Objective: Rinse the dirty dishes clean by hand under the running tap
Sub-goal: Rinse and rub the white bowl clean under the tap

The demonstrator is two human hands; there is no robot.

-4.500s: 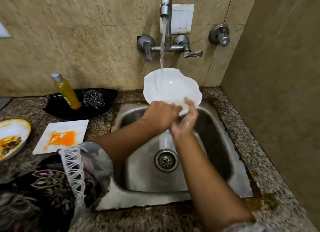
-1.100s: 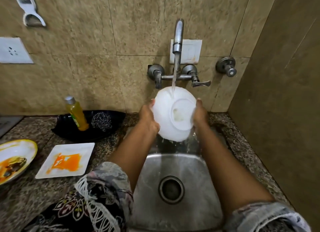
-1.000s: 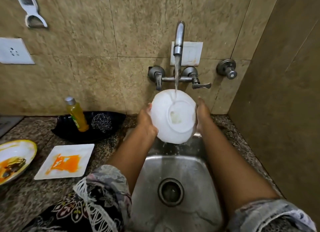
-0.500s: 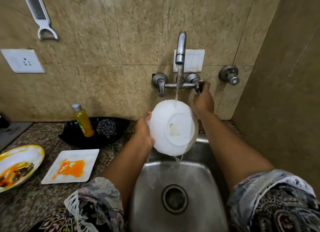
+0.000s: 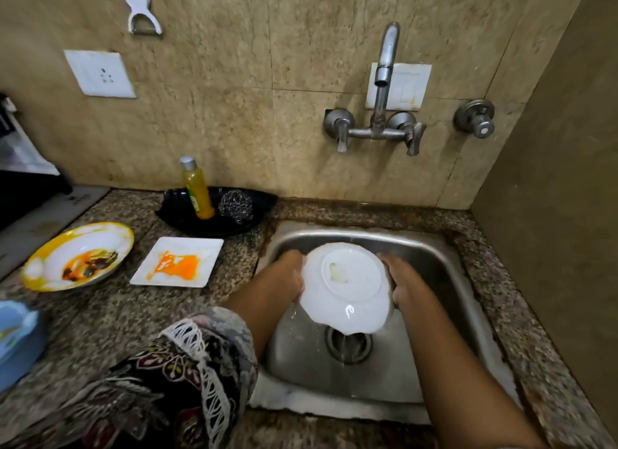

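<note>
Draining white bowl (image 5: 347,291) over sink (image 5: 434,247), left hand (image 5: 291,274) and right hand (image 5: 398,281) gripping rim, tap (image 5: 384,77) dry. Next: setting aside, fetching square plate (image 5: 177,263) near bench's back edge.

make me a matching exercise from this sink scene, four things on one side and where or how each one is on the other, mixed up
Things:
1. white bowl
2. square plate
3. yellow bottle
4. tap

Places or states:
A. stands in the black tray beside the steel scrubber
B. no stream of water shows at its spout
C. held bottom-up over the sink between the left hand and the right hand
D. lies on the counter, smeared with orange

Pairs: 1-C, 2-D, 3-A, 4-B
</note>
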